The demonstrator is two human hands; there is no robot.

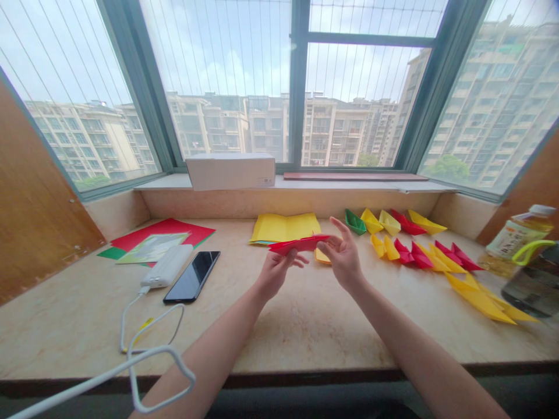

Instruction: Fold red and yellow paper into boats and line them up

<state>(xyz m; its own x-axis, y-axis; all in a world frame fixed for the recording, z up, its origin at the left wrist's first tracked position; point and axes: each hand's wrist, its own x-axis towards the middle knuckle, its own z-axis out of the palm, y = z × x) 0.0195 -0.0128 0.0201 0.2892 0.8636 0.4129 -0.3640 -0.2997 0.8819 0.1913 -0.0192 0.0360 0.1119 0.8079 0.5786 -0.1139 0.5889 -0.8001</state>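
Your left hand (274,272) pinches the folded red paper piece (294,245) between thumb and fingers, and your right hand (347,259) closes thumb and fingers on its other end, index finger raised. The piece is in the air above the beige, stone-patterned tabletop (301,331), just in front of the open yellow paper sheets (286,227).

If your two hands pull unevenly, a thin layer could tear or a crease could skew; pinching too hard could crush the folds. With that index finger off the paper, the right end could slip or spring open.

The loose white charging cable (78,381) loops across the view of your left forearm, so a sweep of that arm could snag it and drag the white power bank (168,266) into the black smartphone (192,277). On your right, a careless elbow could flatten the nearest yellow paper boats (480,297).
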